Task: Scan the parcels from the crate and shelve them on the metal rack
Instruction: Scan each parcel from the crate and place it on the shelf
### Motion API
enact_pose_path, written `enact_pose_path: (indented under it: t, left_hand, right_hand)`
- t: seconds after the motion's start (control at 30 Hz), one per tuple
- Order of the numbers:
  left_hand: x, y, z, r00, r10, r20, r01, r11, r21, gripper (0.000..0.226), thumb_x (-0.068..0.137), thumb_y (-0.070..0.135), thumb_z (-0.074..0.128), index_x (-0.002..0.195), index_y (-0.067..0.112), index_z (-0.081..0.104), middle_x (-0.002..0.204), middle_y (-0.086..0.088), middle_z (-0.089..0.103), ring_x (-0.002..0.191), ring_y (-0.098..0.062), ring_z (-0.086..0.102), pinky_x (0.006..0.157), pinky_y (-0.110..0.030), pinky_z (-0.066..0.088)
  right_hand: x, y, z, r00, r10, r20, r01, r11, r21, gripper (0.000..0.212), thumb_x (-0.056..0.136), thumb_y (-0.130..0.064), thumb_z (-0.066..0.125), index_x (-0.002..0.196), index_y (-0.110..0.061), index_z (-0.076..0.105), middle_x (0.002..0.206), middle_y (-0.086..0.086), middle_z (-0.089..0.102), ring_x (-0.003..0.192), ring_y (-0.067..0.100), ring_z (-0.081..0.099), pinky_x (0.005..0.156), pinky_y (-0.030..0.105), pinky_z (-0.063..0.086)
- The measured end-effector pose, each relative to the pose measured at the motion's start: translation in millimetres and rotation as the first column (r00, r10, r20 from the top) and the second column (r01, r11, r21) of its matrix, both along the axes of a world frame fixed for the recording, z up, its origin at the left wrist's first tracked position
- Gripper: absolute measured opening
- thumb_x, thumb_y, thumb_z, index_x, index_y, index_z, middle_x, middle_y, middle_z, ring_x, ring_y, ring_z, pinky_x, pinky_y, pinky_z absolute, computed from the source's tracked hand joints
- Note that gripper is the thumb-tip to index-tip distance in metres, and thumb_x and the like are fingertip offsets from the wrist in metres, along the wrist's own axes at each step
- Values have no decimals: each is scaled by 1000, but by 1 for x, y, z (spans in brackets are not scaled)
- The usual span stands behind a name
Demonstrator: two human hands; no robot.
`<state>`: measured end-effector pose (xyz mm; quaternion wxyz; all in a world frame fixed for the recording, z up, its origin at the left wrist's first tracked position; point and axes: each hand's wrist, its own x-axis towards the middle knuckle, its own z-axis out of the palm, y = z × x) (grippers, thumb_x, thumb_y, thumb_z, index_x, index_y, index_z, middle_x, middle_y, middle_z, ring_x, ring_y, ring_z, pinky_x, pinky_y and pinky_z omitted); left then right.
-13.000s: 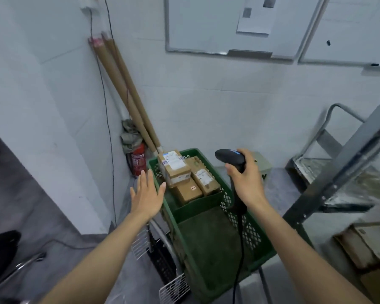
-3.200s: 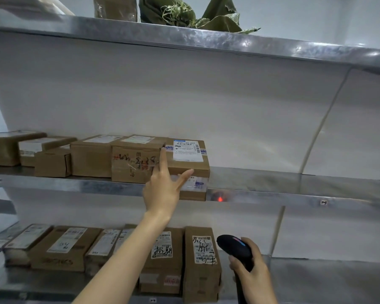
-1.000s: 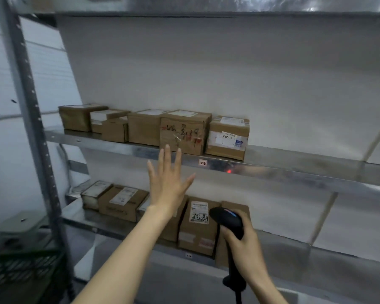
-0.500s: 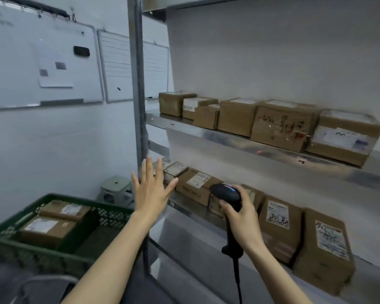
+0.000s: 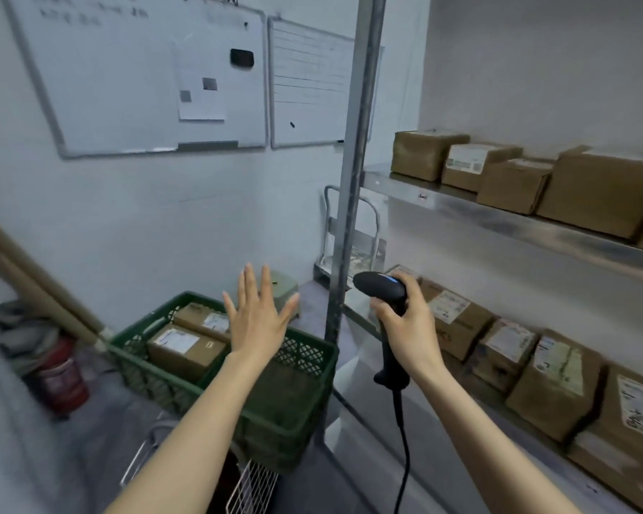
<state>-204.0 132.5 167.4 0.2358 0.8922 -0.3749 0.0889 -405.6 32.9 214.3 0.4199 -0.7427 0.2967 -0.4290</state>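
A green plastic crate (image 5: 301, 413) stands low at centre-left with two cardboard parcels (image 5: 184, 348) at its far end. My left hand (image 5: 257, 322) hovers above the crate with fingers spread and holds nothing. My right hand (image 5: 409, 330) grips a black corded barcode scanner (image 5: 381, 287) by its handle, just right of the rack's upright post (image 5: 353, 172). The metal rack (image 5: 516, 220) fills the right side. Several brown parcels sit on its upper shelf (image 5: 513, 183) and several more on the lower shelf (image 5: 550, 383).
Two whiteboards (image 5: 145, 79) hang on the wall behind the crate. Cardboard tubes (image 5: 34, 280) lean at the left above a red extinguisher (image 5: 62, 380). A small green stool (image 5: 284, 289) and a hand trolley (image 5: 353, 235) stand beyond the crate. A wire rack (image 5: 253, 487) lies below it.
My view has swung left from the shelves toward the crate, which now sits under my left hand. Both hands keep their pose, the left spread and the right on the scanner.
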Motion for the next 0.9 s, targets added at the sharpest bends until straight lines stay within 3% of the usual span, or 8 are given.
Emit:
enact_pose_path:
  t: [0.07,0.2,0.33,0.5,0.63,0.8,0.9]
  left_hand:
    - [20,11,-8,999,43,-22,-42,999,12,82,91,68,14,153,19,-7,160,-11,-11,148,-23,-10,116,-53,-4]
    - [56,27,-22,989,134,-59,-133,991,29,81,90,68,13,153,20,-5,161,-11,-9,148,-23,-10,117,-53,-3]
    - [90,38,-39,969,233,-84,-230,972,42,80,92,66,18,154,20,-1,161,-11,-5,148,-23,-6,116,-54,0]
    - [132,39,-66,919,354,-172,-349,935,56,80,91,67,19,154,22,-2,161,-9,-5,148,-22,-8,117,-53,0]
    - [164,25,-89,859,451,-243,-445,892,84,83,88,69,16,154,23,-3,161,-8,-6,148,-23,-7,117,-53,0]
    - [200,4,-117,780,547,-304,-538,834,119,76,95,63,26,154,24,-3,161,-9,-6,148,-23,-6,118,-52,2]
    - [216,-8,-133,741,582,-335,-569,809,148,76,95,62,27,154,24,-2,161,-9,-5,148,-24,-3,118,-51,3]
  right_hand:
    - [28,3,0,999,46,-3,-46,999,-9,37,91,-17,62,109,-46,47,97,-22,58,81,-10,57,62,4,43]
    - [82,1,0,989,147,-10,-147,989,11,38,92,-18,60,122,-36,46,105,-11,59,88,5,60,65,11,43]
    - [134,-7,-6,971,238,-30,-238,971,18,38,92,-19,60,124,-32,46,110,-4,60,92,16,62,73,27,44]
    - [198,-31,-19,931,362,-45,-360,932,38,39,92,-20,59,127,-31,45,108,-5,60,94,17,61,75,25,45]
    - [249,-60,-32,886,461,-54,-458,887,54,36,92,-19,60,121,-36,44,103,-16,58,94,12,60,75,19,45]
    - [312,-100,-57,839,537,-86,-528,842,108,40,91,-15,61,126,-28,48,108,-7,62,98,16,61,83,28,50]
    - [341,-117,-77,802,585,-121,-569,810,145,41,91,-17,61,128,-28,48,108,-11,61,100,11,59,81,17,48]
